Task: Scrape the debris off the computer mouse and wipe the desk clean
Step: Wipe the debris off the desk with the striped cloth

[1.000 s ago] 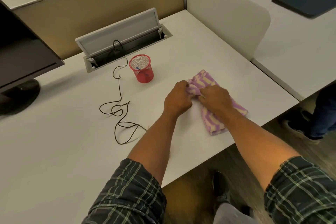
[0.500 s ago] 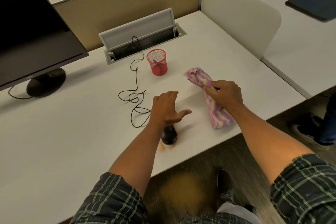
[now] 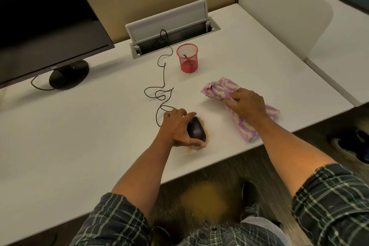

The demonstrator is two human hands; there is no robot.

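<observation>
While gripping the black mouse [image 3: 196, 130] near the front edge of the white desk [image 3: 89, 136], left hand [image 3: 177, 129] over orange crumbs [image 3: 188, 150]. Right hand [image 3: 248, 105] squeezing the striped cloth [image 3: 219, 90], just beside. Red cup [image 3: 187, 58] behind.

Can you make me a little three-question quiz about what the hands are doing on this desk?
1. True or false: the left hand is holding the mouse.
2. What is the right hand gripping? A) the red cup B) the striped cloth C) the cable
3. Fill in: orange-brown crumbs lie on the desk right beside the ____.

Key
1. True.
2. B, the striped cloth. The red cup and cable are untouched by that hand.
3. mouse.
</observation>
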